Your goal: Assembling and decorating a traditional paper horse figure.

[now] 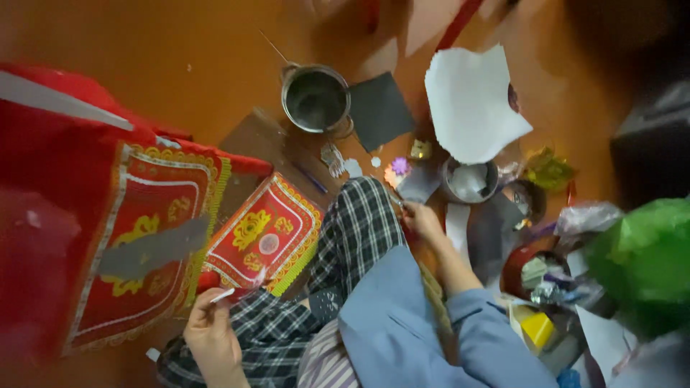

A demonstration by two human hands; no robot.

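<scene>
Your left hand sits low in the view, fingers pinched around a thin white stick whose tip points at the lower edge of a red paper panel. That panel is roughly square, tilted like a diamond, with a yellow scalloped border and gold ornaments around a pale round centre; it lies against your checked trouser leg.

To its left is a larger red panel of the same kind, framed in white and gold, with a grey strip lying across it. It belongs to a big red paper structure filling the left of the view.

Your right hand reaches forward past your knee; its fingers seem closed on something small, but blur hides what.

Just beyond it stands a small round tin holding white scraps. Farther up on the orange floor are a metal pot, a dark grey sheet touching it, and a torn white sheet. At right lie a green plastic bag and a yellow box among foil scraps.
</scene>
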